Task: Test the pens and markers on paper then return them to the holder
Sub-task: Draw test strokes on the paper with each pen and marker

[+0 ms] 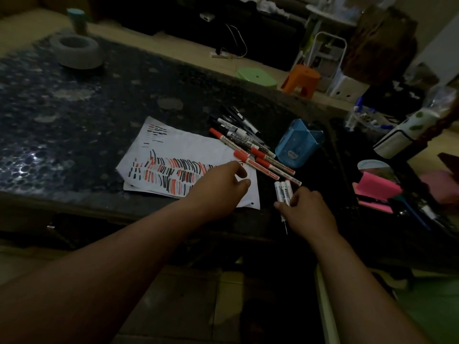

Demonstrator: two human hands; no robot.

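A white paper [183,147] covered in red and black test strokes lies on the dark table. My left hand [223,187] rests on its right part, fingers loosely curled, holding nothing. A pile of red and black markers [248,142] lies just beyond the paper, next to the blue holder [298,145], which stands upright. My right hand [305,209] grips three white markers [283,191], their ends pointing away from me, and a thin dark tip sticks out below the hand.
A grey round bowl [77,50] sits at the table's far left. Pink sticky notes [377,192] and a white bottle [402,137] are at the right. An orange stool [301,80] and a green lid [257,76] lie beyond the table's far edge.
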